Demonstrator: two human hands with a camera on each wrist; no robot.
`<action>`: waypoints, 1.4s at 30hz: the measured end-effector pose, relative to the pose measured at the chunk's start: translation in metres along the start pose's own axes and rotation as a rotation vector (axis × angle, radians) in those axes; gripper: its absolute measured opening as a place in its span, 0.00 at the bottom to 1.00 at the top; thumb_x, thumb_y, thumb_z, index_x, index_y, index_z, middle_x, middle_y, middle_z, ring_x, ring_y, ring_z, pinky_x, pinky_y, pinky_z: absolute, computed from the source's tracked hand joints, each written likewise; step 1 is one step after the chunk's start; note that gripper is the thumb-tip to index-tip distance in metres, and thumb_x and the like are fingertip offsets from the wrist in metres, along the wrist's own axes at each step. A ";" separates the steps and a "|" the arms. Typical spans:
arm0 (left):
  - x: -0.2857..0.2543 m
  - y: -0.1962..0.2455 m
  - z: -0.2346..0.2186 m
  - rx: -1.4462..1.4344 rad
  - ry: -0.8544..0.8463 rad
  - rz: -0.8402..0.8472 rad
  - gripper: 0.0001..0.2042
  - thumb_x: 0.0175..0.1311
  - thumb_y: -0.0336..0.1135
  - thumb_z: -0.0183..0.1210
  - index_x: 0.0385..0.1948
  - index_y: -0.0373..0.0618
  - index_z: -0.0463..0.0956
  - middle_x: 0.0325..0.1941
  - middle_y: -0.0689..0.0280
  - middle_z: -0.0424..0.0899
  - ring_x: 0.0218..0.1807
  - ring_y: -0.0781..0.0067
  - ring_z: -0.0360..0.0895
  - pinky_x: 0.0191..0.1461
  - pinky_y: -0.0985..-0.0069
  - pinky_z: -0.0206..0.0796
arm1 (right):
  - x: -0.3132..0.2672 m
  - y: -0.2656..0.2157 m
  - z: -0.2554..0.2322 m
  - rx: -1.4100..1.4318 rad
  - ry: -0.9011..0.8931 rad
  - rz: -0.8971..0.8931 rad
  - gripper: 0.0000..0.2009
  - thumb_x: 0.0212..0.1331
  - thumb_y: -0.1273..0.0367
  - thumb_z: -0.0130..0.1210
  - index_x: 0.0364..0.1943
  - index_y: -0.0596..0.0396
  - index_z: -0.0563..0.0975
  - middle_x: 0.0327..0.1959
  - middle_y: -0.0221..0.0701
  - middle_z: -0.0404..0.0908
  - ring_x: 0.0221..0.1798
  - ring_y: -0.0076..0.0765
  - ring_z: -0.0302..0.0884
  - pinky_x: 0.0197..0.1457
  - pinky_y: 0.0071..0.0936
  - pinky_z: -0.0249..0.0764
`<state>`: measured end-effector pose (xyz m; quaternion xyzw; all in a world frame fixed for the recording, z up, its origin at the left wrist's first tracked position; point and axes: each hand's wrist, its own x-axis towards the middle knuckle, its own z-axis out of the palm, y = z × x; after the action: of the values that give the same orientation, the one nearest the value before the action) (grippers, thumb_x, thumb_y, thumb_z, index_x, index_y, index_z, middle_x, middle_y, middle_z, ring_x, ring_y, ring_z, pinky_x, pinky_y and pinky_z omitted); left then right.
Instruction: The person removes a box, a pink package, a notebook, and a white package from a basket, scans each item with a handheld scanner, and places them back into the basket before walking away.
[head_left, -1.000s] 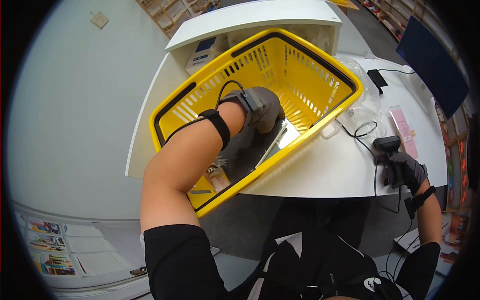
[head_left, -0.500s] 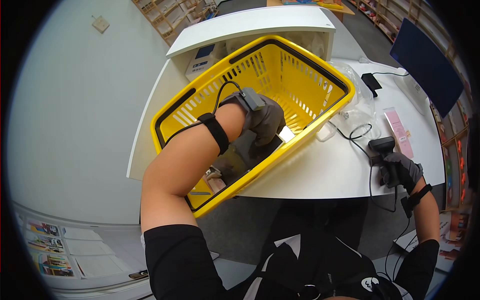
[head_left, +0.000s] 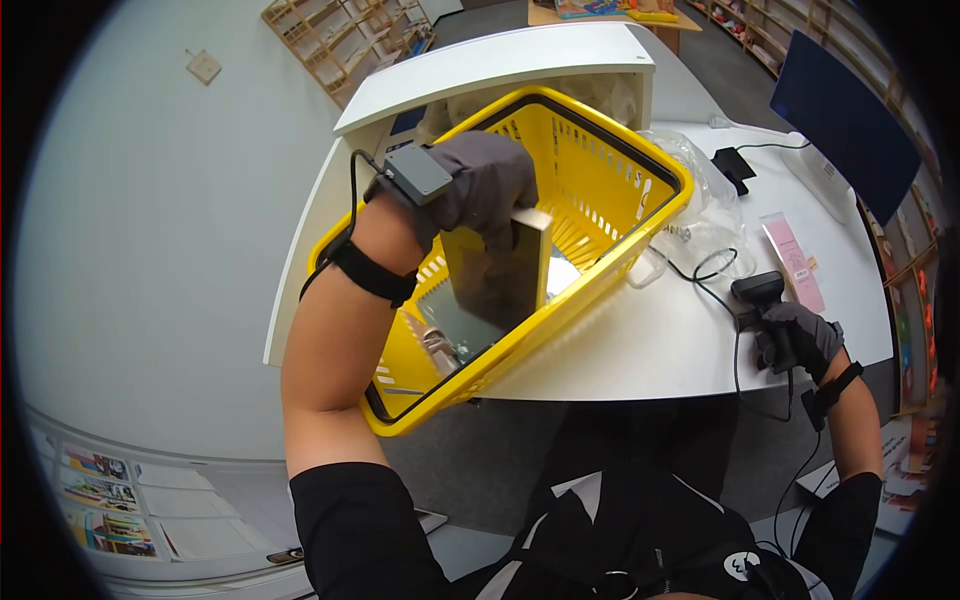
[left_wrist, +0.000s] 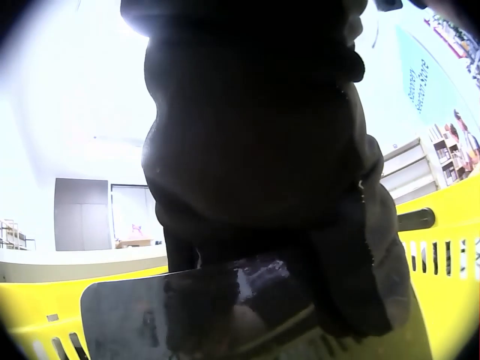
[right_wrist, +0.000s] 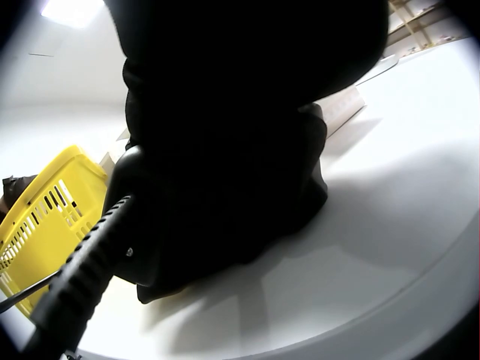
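Note:
In the head view, my gloved left hand is over the yellow shopping basket. Its fingers grip the top of a flat, glossy rectangular slab with a pale edge, which stands tilted upright inside the basket. The left wrist view shows the slab's reflective face under the dark glove. A small pinkish packet lies in the basket's near corner. Over on the desk's right side, my gloved right hand holds a black barcode scanner by its handle; the scanner's ribbed cable end shows in the right wrist view.
Beyond the scanner lies a pink flat package on the white desk. Clear plastic bags and a black cable sit right of the basket. A monitor stands at the far right, and a raised white ledge runs behind the basket.
My left hand has risen from inside the basket and shifted left, lifting the slab to a steeper angle. The right hand still holds the scanner in about the same place.

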<state>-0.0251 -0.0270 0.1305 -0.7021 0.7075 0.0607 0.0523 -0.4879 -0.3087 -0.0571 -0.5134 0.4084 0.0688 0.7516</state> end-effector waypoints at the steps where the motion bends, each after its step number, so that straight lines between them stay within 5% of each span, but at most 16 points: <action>1: 0.000 0.003 -0.004 0.002 0.001 0.000 0.18 0.35 0.38 0.80 0.34 0.48 0.93 0.29 0.58 0.90 0.34 0.53 0.88 0.40 0.61 0.78 | -0.001 0.000 -0.001 0.000 0.000 -0.003 0.21 0.76 0.61 0.52 0.57 0.65 0.83 0.33 0.39 0.87 0.31 0.42 0.87 0.39 0.41 0.86; 8: 0.001 0.007 -0.019 0.035 -0.035 -0.139 0.15 0.46 0.41 0.80 0.34 0.45 0.91 0.33 0.53 0.91 0.39 0.48 0.90 0.45 0.57 0.80 | 0.014 0.015 -0.016 -0.147 0.000 -0.138 0.20 0.73 0.58 0.55 0.50 0.64 0.84 0.32 0.42 0.88 0.32 0.49 0.89 0.42 0.47 0.88; 13: 0.004 -0.005 -0.013 0.057 -0.045 -0.256 0.20 0.44 0.46 0.80 0.39 0.46 0.92 0.33 0.57 0.91 0.37 0.53 0.90 0.43 0.60 0.80 | 0.012 0.014 -0.014 0.022 0.029 -0.058 0.19 0.72 0.59 0.55 0.50 0.63 0.84 0.32 0.42 0.88 0.32 0.48 0.89 0.42 0.47 0.88; 16: -0.002 0.000 -0.007 -0.142 0.003 -0.257 0.22 0.50 0.51 0.78 0.40 0.44 0.92 0.33 0.56 0.91 0.38 0.50 0.90 0.44 0.59 0.80 | 0.008 0.010 -0.013 -0.032 -0.013 -0.075 0.19 0.77 0.63 0.52 0.53 0.67 0.85 0.35 0.41 0.90 0.33 0.41 0.89 0.42 0.39 0.89; 20: -0.005 0.009 -0.008 -0.085 -0.076 -0.242 0.21 0.50 0.54 0.76 0.33 0.44 0.91 0.35 0.53 0.93 0.40 0.47 0.90 0.48 0.60 0.82 | 0.015 0.013 -0.019 -0.050 -0.053 -0.100 0.24 0.72 0.59 0.55 0.62 0.63 0.83 0.34 0.43 0.88 0.34 0.46 0.89 0.42 0.44 0.88; 22: -0.005 -0.014 0.015 0.053 0.072 -0.148 0.21 0.49 0.56 0.76 0.33 0.46 0.92 0.36 0.53 0.93 0.40 0.47 0.91 0.48 0.59 0.83 | -0.013 -0.006 0.026 0.052 0.009 -0.130 0.29 0.72 0.59 0.56 0.71 0.63 0.79 0.36 0.43 0.90 0.35 0.44 0.90 0.42 0.42 0.88; 24: -0.003 -0.028 0.036 0.185 0.149 -0.118 0.20 0.49 0.55 0.75 0.32 0.49 0.92 0.36 0.51 0.92 0.39 0.45 0.91 0.47 0.56 0.83 | -0.007 0.003 0.004 0.030 -0.036 -0.042 0.29 0.72 0.58 0.57 0.72 0.63 0.80 0.39 0.42 0.91 0.36 0.43 0.91 0.43 0.41 0.88; 29: 0.003 0.005 -0.001 0.030 -0.124 -0.274 0.23 0.52 0.55 0.74 0.38 0.44 0.93 0.37 0.48 0.92 0.39 0.41 0.90 0.47 0.55 0.83 | -0.006 -0.008 0.003 -0.034 -0.064 0.049 0.26 0.73 0.55 0.58 0.67 0.58 0.84 0.40 0.35 0.92 0.36 0.37 0.91 0.41 0.36 0.87; 42: 0.004 0.008 0.000 0.028 -0.053 -0.378 0.27 0.51 0.56 0.76 0.38 0.37 0.92 0.39 0.45 0.93 0.42 0.42 0.91 0.49 0.56 0.83 | -0.008 -0.013 0.008 -0.102 -0.031 0.121 0.24 0.75 0.56 0.56 0.67 0.53 0.85 0.42 0.32 0.92 0.36 0.35 0.92 0.36 0.36 0.85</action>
<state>-0.0331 -0.0310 0.1297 -0.8199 0.5622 0.0584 0.0910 -0.4822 -0.3056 -0.0417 -0.5244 0.4227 0.1429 0.7251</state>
